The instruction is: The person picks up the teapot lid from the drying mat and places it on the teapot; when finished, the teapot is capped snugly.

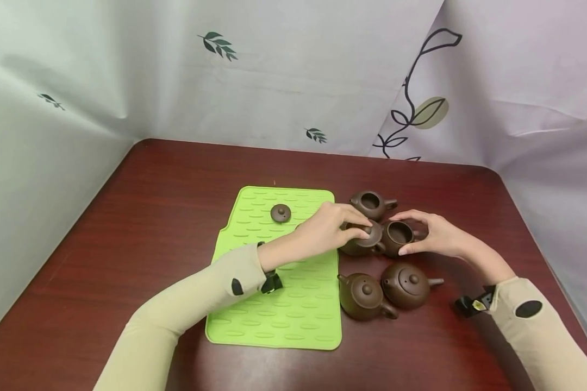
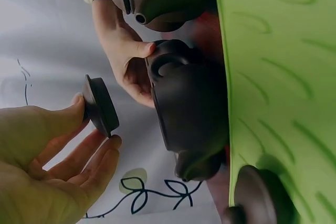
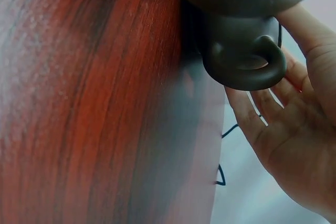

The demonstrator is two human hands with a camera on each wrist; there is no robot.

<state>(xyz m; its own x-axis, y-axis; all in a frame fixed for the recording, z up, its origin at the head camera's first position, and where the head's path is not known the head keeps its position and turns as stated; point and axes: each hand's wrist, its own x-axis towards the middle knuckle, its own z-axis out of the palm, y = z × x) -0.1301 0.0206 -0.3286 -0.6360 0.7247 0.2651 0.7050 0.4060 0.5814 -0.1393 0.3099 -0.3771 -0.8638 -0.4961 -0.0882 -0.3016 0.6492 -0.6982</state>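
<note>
L hand (image 1: 335, 225) pinches a dark brown lid (image 2: 101, 106) btwn thumb and fingers; per L wrist view, lid is held clear of the pot nearest it. R hand (image 1: 437, 236) grips an open teapot (image 1: 391, 247), thumb one side of the rim, fingers the other; cannot tell if its base is off the table. Held lid pos.: directly over the mid-L teapot (image 1: 352, 247), which sits beside the gripped one at the mat's R edge. Surface: reddish-brown wood-grain table (image 1: 176, 184), glossy, rounded far corners; lime-green ribbed mat (image 1: 303, 304) laid flat nr centre. Room: pale fabric sheeting (image 1: 274, 98) on far side and both flanks, printed w/ leaf sprigs, plus a black-outlined vine on far R. Containers: far teapot (image 1: 379, 212) stands open, interior dark, contents not legible; gripped pot likewise. Near-L teapot (image 1: 354, 309) and near-R teapot (image 1: 413, 298) have lids seated. Counts: teapots, qty 5, all dark brown, grouped R of mat; lids, qty 2 seated, 1 in hand, 1 loose lid (image 1: 280, 213) on mat's far part, plus 1 dark item part-hidden by L hand, ID unclear. Sleeves, qty 2, beige.
</note>
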